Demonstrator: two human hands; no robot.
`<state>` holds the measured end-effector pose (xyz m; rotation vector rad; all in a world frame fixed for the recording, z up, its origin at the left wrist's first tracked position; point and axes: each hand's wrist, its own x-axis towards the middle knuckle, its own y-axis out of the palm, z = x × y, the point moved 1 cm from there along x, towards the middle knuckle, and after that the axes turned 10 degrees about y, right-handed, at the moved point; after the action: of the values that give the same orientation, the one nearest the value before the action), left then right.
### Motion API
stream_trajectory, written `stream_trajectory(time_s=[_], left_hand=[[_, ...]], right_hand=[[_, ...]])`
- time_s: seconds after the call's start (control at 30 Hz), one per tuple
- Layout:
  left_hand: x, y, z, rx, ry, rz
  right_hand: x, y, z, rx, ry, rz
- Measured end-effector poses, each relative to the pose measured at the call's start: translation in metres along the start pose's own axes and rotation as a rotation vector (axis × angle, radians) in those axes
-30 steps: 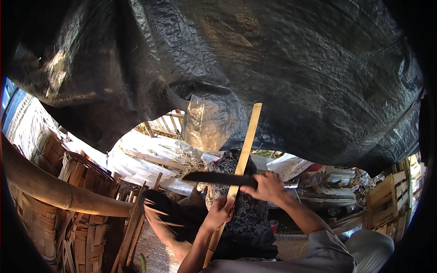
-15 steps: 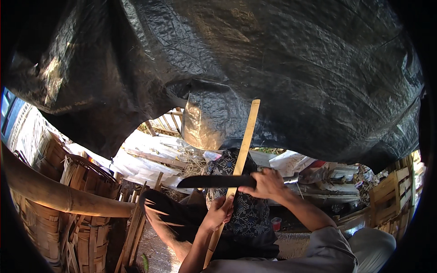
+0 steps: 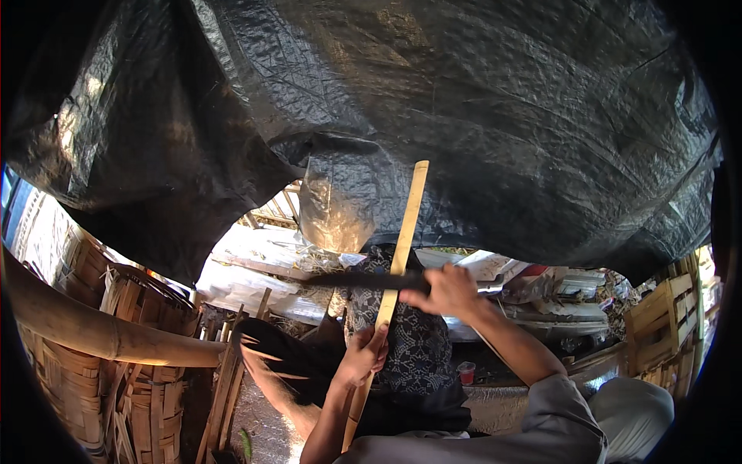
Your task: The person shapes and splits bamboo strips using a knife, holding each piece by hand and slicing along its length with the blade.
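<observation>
A long pale bamboo strip (image 3: 410, 218) stands slanted in front of me, its upper end reaching up before the black tarp. My left hand (image 3: 363, 357) is closed around its lower part, thumb along the strip. Higher up, my right hand (image 3: 446, 291) grips a large dark-bladed machete (image 3: 352, 281), held level with its tip to the left. The blade crosses the strip above my left hand and looks slightly blurred; whether it cuts into the bamboo I cannot tell. Patterned dark cloth (image 3: 413, 340) lies over my lap behind the strip.
A black tarp (image 3: 495, 124) hangs low ahead. On the left are a thick bamboo pole (image 3: 116, 336) and woven bamboo baskets (image 3: 154, 402). A wooden crate (image 3: 657, 325) stands at the right, and a plastic cup (image 3: 466, 373) with something red sits near my right forearm.
My right hand and the machete have moved up along the bamboo strip, away from my left hand. The strip's upper end has shifted slightly left in view.
</observation>
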<state>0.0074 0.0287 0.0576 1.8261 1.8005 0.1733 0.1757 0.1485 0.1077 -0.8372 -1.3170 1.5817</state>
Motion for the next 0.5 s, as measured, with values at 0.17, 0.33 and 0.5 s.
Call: stream_trajectory(time_s=[0.17, 0.33, 0.5], left_hand=[[0.004, -0.003, -0.001, -0.033, -0.043, -0.01], [0.001, 0.0, -0.002, -0.04, -0.031, -0.002], [0.005, -0.002, -0.005, -0.093, -0.085, -0.007]], right_hand=[[0.007, -0.005, 0.006, 0.084, 0.169, 0.226], [0.003, -0.014, 0.005, 0.007, 0.027, 0.213], [0.025, 0.001, -0.016, 0.202, 0.174, 0.105]])
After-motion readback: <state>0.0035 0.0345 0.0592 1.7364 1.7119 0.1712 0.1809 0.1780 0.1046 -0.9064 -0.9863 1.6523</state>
